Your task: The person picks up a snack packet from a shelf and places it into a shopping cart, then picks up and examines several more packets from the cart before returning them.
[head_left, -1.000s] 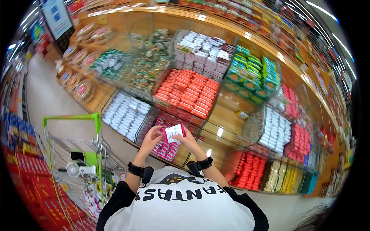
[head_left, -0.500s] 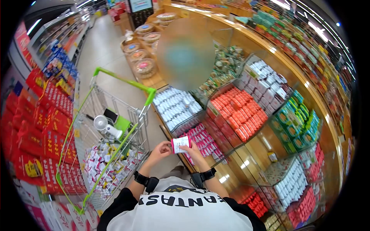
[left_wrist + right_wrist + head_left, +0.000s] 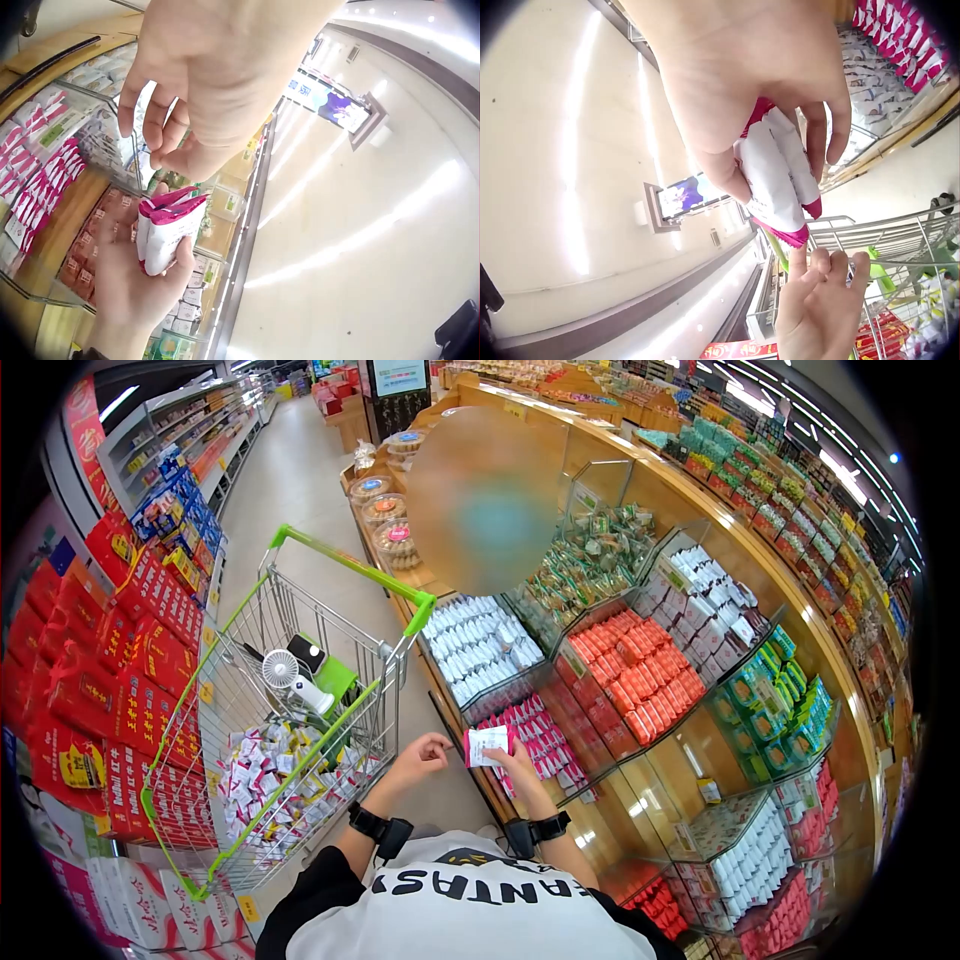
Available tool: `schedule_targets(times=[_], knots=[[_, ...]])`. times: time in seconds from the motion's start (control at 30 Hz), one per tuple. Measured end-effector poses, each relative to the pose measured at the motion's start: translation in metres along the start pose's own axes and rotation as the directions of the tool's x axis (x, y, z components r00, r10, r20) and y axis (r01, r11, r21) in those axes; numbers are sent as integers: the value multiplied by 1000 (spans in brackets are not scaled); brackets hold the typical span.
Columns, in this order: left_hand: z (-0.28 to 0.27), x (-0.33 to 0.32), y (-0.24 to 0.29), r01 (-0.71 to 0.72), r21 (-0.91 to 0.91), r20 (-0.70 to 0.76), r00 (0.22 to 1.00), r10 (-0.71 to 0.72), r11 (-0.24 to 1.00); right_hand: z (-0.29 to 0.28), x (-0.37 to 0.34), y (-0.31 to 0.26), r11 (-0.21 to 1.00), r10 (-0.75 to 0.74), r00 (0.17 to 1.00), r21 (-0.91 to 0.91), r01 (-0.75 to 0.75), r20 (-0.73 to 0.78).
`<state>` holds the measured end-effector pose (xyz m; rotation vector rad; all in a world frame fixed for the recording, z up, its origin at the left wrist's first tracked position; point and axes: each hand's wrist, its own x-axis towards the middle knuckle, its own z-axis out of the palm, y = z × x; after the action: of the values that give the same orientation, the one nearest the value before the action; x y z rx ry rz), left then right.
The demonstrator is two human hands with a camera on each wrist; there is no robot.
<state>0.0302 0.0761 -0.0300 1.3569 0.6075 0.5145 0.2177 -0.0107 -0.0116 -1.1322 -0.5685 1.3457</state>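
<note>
Two white packets with magenta ends [image 3: 488, 746] [image 3: 169, 225] [image 3: 776, 169] are gripped together by my right hand [image 3: 515, 762] [image 3: 139, 277] [image 3: 742, 75], the thumb across one face. Just left of them is my left hand [image 3: 418, 756] [image 3: 202, 82] [image 3: 821, 307], its fingers loosely bent and holding nothing. In the right wrist view its fingertips lie close below the packets' lower end; whether they touch there I cannot tell. Under the right hand, a clear-walled bin holds rows of similar magenta and white packets [image 3: 530, 735].
A cart with a green handle [image 3: 350, 575] stands at left, holding many small packets [image 3: 270, 780] and a white fan [image 3: 295, 680]. Bins of white [image 3: 480, 645], orange [image 3: 635, 670] and green [image 3: 780, 700] packets line the wooden display. Red boxes [image 3: 150, 690] are stacked far left.
The view has swung left, bringing more of the cart and aisle into sight. My left hand has come away from the packets, which stay in my right hand.
</note>
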Motion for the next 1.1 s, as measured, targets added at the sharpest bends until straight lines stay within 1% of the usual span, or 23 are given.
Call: schedule_targets(times=[0.03, 0.1, 0.17, 0.23, 0.27, 0.3, 0.37, 0.4, 0.5, 0.63, 0.7, 0.87, 0.93, 1.1], knots=[[-2, 0, 6, -6, -2, -5, 1000, 6, 1000, 2, 2, 0, 1000, -2, 1000, -6, 2, 5], [-7, -6, 19, -21, -72, 13, 1000, 22, 997, 9, 7, 1, 997, 47, 999, -56, -47, 13], [-13, -16, 28, -38, -95, -16, 999, 37, 995, 22, 12, 6, 993, 81, 996, -87, -78, 33], [-20, -31, 36, -58, -119, -50, 997, 52, 991, 43, 17, 12, 989, 49, 993, -142, -33, 112], [-24, -40, 41, -58, -125, -103, 994, 45, 990, 52, 22, 20, 991, 21, 981, -131, 5, 194], [-27, -49, 45, -59, -131, -157, 987, 38, 990, 62, 25, 23, 991, 28, 977, -137, 1, 210], [-39, -67, 52, -68, -136, -207, 977, 39, 988, 84, 29, 26, 974, 12, 931, -215, 72, 364], [-46, -75, 56, -72, -138, -240, 970, 37, 988, 92, 32, 32, 964, 24, 926, -253, 77, 376], [-63, -96, 65, -85, -172, -301, 953, 30, 982, 119, 35, 36, 964, 57, 908, -258, 58, 415], [-86, -119, 70, -80, -165, -348, 937, 18, 983, 149, 38, 48, 962, 94, 897, -273, 30, 432], [-95, -130, 71, -85, -173, -360, 933, 17, 981, 162, 39, 55, 967, 105, 874, -254, 21, 474], [-120, -160, 74, -99, -166, -385, 923, 28, 981, 204, 31, 67, 962, 114, 859, -270, 30, 499], [-130, -171, 76, -62, -154, -382, 924, -2, 986, 217, 30, 76, 964, 118, 854, -266, 25, 506], [-156, -196, 61, -78, -185, -394, 919, -2, 980, 243, 28, 98, 942, 164, 838, -335, 24, 520]])
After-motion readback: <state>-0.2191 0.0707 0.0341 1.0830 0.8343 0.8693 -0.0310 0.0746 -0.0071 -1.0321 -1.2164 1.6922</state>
